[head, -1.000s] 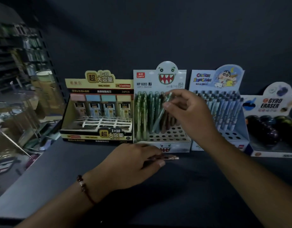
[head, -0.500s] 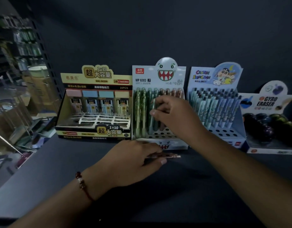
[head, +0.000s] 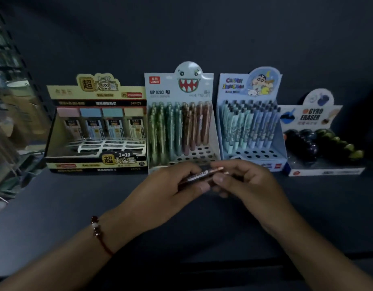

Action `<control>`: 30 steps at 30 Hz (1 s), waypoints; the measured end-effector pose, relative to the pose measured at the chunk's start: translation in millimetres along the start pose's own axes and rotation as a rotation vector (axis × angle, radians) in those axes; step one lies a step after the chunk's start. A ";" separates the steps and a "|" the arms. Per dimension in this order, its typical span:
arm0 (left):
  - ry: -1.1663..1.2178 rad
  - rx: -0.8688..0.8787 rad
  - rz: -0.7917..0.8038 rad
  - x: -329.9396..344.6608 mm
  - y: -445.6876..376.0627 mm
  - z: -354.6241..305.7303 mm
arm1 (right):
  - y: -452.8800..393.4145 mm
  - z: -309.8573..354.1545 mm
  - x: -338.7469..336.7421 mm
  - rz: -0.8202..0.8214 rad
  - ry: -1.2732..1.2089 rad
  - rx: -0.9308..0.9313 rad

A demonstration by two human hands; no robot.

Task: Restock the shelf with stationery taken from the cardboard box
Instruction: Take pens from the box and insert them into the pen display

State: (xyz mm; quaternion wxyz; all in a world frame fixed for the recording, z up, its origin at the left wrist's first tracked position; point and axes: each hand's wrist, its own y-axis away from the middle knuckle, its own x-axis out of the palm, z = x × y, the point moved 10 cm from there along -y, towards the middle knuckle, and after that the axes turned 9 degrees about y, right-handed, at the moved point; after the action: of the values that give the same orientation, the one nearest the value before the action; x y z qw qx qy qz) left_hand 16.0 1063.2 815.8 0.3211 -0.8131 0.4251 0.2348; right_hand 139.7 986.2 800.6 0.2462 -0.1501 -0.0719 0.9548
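Both hands meet just before the display box (head: 181,122) marked "MP 8283": the left hand (head: 173,185) grips a bundle of pencils (head: 202,175), the right hand (head: 242,181) pinches its end. Rightmost box (head: 313,139) reads "GYRO ERASER".

Beaded bracelet (head: 98,232); blurred racks (head: 7,66) at left.

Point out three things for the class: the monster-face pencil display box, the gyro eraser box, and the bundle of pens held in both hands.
monster-face pencil display box (head: 189,80): head view, on its printed header card.
gyro eraser box (head: 311,114): head view, on its label.
bundle of pens (head: 202,174): head view, on the barrels between the hands.
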 end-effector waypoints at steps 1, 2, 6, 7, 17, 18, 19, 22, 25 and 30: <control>0.024 -0.008 -0.006 -0.2 0.3 0.1 | -0.3 -1.9 -3.7 -0.026 -0.024 0.015; 0.048 -0.008 -0.014 -1.6 1.2 -0.1 | -0.5 -4.4 -10.1 -0.068 -0.050 0.034; 0.182 -0.056 -0.087 -12.5 4.1 7.5 | 0.6 -22.0 -43.1 -0.263 -0.301 0.161; 0.204 -0.078 -0.100 -13.8 4.3 10.2 | 1.2 -26.4 -49.1 -0.300 -0.392 0.189; 0.054 -0.078 -0.031 -7.5 6.5 10.7 | 3.6 -38.4 -84.5 -0.502 -0.620 0.164; 0.039 -0.074 0.002 -3.9 6.5 10.8 | 1.4 -33.4 -87.0 -0.508 -0.592 0.132; 0.018 -0.071 0.033 -0.2 6.6 10.9 | -1.4 -27.6 -88.8 -0.513 -0.553 0.099; -0.037 -0.070 0.078 5.4 5.4 11.6 | -13.9 -0.7 -90.5 -0.513 -0.299 -0.014; -0.029 -0.072 0.074 4.7 4.6 13.0 | -30.6 33.6 -83.9 -0.479 0.014 -0.147; -0.052 -0.055 0.086 4.4 4.2 13.4 | -58.7 61.7 -61.4 -0.390 0.329 -0.273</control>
State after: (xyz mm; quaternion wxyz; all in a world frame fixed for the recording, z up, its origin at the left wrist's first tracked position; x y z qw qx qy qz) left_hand 13.3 1068.7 802.4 0.2993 -0.7961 0.4446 0.2810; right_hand 197.4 1003.1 886.7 0.4109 -0.3183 -0.1866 0.8337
